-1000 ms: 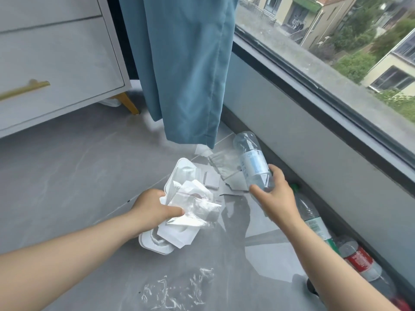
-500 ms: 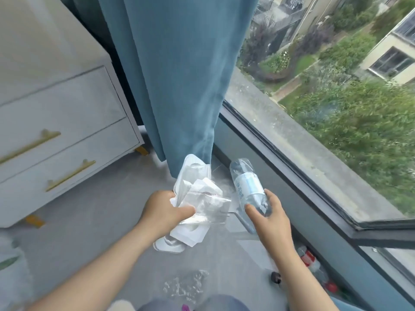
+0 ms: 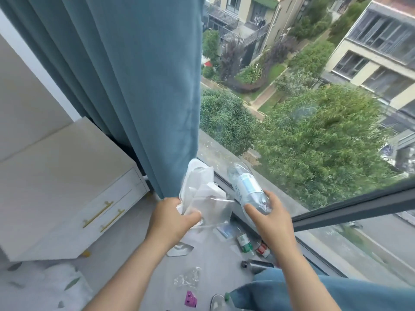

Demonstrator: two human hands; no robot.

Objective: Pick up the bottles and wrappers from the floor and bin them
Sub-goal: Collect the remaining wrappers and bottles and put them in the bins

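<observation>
While the left hand (image 3: pixel 170 218) clutched crumpled wrappers (image 3: pixel 202 194), the right hand (image 3: pixel 267 218) gripped a bottle (image 3: pixel 244 187).
It looked clear and empty; other bottles (image 3: pixel 247 243) lay on the floor (image 3: pixel 134 254) at five o'clock.

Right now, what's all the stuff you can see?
clear bottle: one, see-through with pale blue label, in the right hand
wrappers: a bunch, white and clear, in the left hand
green-label bottle: one, clear, floor by the window
red-label bottle: one, clear, floor beside the green-label one
dark bottle: one, blackish, floor near those two
loose wrapper: one, clear, floor below the hands
purple block: one, purple, floor at bottom edge
curtain: one, teal, left of the window
dresser: one, white with gold handles, left side
left hand: one, fingers curled round the wrappers
right hand: one, fingers round the clear bottle
</observation>
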